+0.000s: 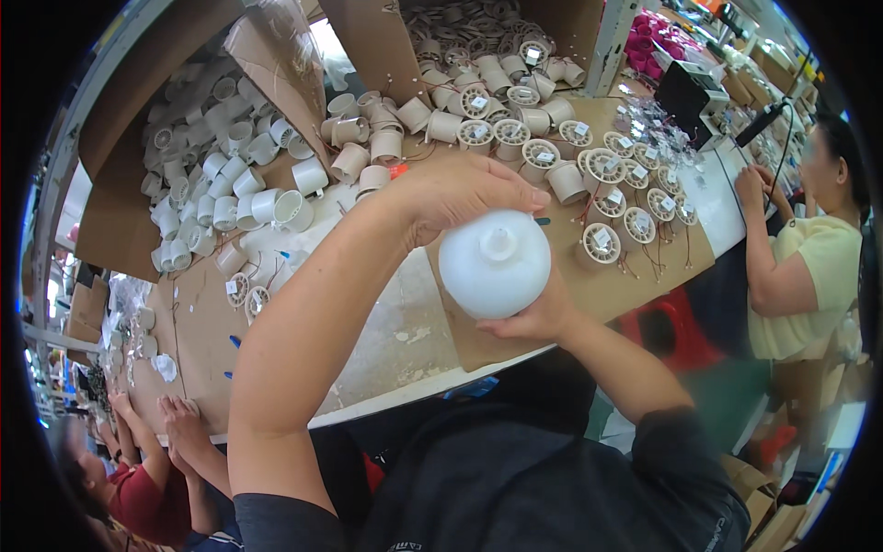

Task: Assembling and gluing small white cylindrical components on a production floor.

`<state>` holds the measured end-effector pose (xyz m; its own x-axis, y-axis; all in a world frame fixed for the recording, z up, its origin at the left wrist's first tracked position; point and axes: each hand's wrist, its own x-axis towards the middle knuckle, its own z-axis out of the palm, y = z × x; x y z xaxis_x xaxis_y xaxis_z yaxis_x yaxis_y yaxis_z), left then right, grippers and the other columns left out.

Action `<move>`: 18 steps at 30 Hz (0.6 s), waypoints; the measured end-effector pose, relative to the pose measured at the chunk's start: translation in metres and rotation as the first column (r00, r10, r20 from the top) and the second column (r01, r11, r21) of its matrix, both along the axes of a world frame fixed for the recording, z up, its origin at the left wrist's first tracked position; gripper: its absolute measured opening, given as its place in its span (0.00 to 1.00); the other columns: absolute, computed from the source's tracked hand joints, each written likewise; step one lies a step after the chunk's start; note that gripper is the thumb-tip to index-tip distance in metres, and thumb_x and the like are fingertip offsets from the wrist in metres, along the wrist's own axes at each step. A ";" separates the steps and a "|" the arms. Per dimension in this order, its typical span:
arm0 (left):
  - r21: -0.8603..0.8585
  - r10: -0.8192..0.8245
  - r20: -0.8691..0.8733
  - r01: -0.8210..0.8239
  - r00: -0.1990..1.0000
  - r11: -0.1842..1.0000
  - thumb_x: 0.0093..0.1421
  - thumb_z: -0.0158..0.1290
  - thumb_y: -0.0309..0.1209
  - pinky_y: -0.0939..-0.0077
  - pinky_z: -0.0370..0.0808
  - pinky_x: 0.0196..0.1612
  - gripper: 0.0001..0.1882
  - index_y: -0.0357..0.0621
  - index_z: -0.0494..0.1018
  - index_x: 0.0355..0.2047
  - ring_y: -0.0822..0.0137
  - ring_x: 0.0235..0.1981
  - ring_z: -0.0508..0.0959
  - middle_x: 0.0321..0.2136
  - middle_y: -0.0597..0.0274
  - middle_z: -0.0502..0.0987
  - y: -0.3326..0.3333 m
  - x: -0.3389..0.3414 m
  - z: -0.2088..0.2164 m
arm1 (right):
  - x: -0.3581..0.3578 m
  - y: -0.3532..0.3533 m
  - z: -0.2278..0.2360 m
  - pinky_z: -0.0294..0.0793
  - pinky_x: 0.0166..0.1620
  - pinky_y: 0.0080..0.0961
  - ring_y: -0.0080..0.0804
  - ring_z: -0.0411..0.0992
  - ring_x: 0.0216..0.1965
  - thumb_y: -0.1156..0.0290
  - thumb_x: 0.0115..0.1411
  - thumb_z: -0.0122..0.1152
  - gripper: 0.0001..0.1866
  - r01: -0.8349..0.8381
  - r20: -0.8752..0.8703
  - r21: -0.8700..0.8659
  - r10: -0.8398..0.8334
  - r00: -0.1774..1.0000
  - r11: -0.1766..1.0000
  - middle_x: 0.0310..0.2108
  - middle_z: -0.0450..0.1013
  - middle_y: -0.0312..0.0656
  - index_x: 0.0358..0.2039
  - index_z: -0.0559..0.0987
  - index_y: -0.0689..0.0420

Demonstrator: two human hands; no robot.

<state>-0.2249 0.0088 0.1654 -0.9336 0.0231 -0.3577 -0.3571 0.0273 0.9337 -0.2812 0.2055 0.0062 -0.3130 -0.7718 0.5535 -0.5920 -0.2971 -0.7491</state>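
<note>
Between my two hands, above the table's front edge, is a white rounded plastic part [492,274] with a short raised neck at its centre. My left hand [474,191] curls over its far side, fingers bent around it. From below and the right, my right hand [538,313] grips it, with the thumb along the near edge and the other fingers mostly hidden behind the part. Just beyond my hands on the table stand several cream cup-shaped housings with slotted round tops [602,241], many with wires and white labels.
A cardboard box [115,207] of white plastic cups [221,175] lies at the left, with another box of cream parts [478,18] behind. A person in a yellow top [796,285] works at the right; others sit lower left. A red stool [676,331] stands right of me.
</note>
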 end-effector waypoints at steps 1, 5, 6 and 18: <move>0.014 0.009 0.003 -0.009 1.000 1.000 0.65 0.66 0.40 0.74 0.77 0.50 0.19 0.37 0.83 0.47 0.69 0.46 0.82 0.44 0.57 0.85 0.002 0.004 -0.004 | 0.001 0.000 -0.003 0.65 0.69 0.45 0.47 0.64 0.70 0.58 0.42 0.89 0.70 -0.005 0.020 0.002 0.005 1.000 1.000 0.69 0.61 0.53 0.75 0.48 0.57; -0.055 0.138 -0.235 -0.155 0.962 0.986 0.70 0.57 0.48 0.70 0.75 0.55 0.25 0.38 0.80 0.54 0.67 0.51 0.81 0.48 0.56 0.84 -0.004 0.021 -0.006 | -0.001 0.003 -0.012 0.66 0.68 0.43 0.44 0.66 0.67 0.61 0.39 0.90 0.68 -0.013 0.134 0.078 0.002 0.991 0.997 0.67 0.63 0.51 0.74 0.51 0.58; -0.081 0.234 -0.306 -0.271 0.923 0.959 0.72 0.55 0.49 0.69 0.74 0.56 0.26 0.38 0.79 0.55 0.66 0.52 0.81 0.49 0.56 0.83 -0.004 0.032 -0.005 | 0.001 0.003 -0.013 0.67 0.67 0.42 0.42 0.67 0.66 0.62 0.39 0.90 0.67 -0.018 0.187 0.088 0.001 0.982 0.996 0.66 0.64 0.49 0.73 0.53 0.58; -0.340 0.450 -0.725 -0.839 0.522 0.425 0.66 0.59 0.31 0.60 0.70 0.64 0.33 0.37 0.62 0.68 0.58 0.61 0.75 0.60 0.51 0.75 0.008 0.209 -0.143 | 0.007 0.004 0.007 0.74 0.63 0.38 0.37 0.74 0.60 0.68 0.40 0.88 0.59 -0.035 0.222 0.155 -0.001 0.975 0.987 0.61 0.71 0.47 0.69 0.60 0.60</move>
<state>-0.0158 0.0172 0.0222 -0.5616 -0.6916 0.4542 -0.0647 0.5840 0.8091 -0.2745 0.2094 0.0136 -0.3997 -0.8498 0.3435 -0.4028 -0.1738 -0.8987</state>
